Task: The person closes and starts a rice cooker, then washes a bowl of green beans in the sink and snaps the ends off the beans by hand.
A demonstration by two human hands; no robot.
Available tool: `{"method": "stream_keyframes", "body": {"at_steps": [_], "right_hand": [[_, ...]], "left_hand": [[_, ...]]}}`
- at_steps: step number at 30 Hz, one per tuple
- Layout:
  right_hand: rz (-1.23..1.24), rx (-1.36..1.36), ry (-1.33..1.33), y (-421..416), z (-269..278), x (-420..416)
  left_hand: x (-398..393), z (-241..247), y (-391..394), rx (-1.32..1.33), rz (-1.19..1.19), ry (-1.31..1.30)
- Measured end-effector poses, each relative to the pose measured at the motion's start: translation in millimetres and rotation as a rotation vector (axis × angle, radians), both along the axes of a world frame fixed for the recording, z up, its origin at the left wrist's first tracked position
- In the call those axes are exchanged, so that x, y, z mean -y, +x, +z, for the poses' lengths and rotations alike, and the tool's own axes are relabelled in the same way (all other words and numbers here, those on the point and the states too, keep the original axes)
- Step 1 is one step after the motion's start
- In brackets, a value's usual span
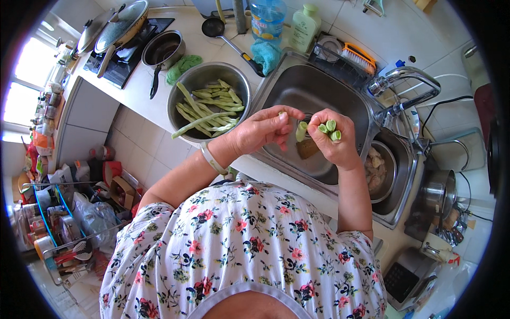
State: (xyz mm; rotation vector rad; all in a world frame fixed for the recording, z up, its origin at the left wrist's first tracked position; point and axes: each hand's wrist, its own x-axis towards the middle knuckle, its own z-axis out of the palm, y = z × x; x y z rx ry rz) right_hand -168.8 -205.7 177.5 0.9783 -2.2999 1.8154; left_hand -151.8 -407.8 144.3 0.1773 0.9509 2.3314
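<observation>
My right hand (336, 137) is closed around several pale green bean pieces (330, 126), their cut or snapped ends showing above the fingers. Another green piece (301, 131) points out beside that hand's fingertips. To its left is my left hand (271, 127), wearing a pale bangle, with a small green bit (282, 113) pinched between thumb and forefinger. Both hands are over the near part of a steel sink (330, 77). A steel bowl (173, 115) of long green beans (211, 107) stands on the counter at the left; one long bean leans over its rim. Something brownish lies in the sink.
A ladle (233, 44), a blue cloth (265, 56) and a green cloth (183, 68) lie behind the bowl. A small saucepan (163, 50) stands near the stove. The faucet (410, 83) rises right of the sink, beside a second basin holding a bowl of raw meat (375, 169).
</observation>
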Motion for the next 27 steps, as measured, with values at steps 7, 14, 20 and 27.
{"method": "stream_keyframes", "body": {"at_steps": [7, 14, 20, 27], "right_hand": [[-0.073, 0.01, -0.056, 6.0, -11.8, 12.3], [-0.147, 0.287, -0.124, 4.9, -34.2, -6.3], [-0.226, 0.106, 1.137, -17.7, -122.3, -8.1], [0.085, 0.718, 0.106, -32.9, -65.4, 57.5]], "left_hand": [[-6.4, 9.6, 6.0, -0.263, 0.082, -0.42], [24.7, -12.1, 8.2, -0.088, 0.224, -0.341], [68.1, -1.9, 21.2, 0.127, 0.213, -0.308], [158.0, -17.8, -42.2, 0.127, 0.44, -0.956]]}}
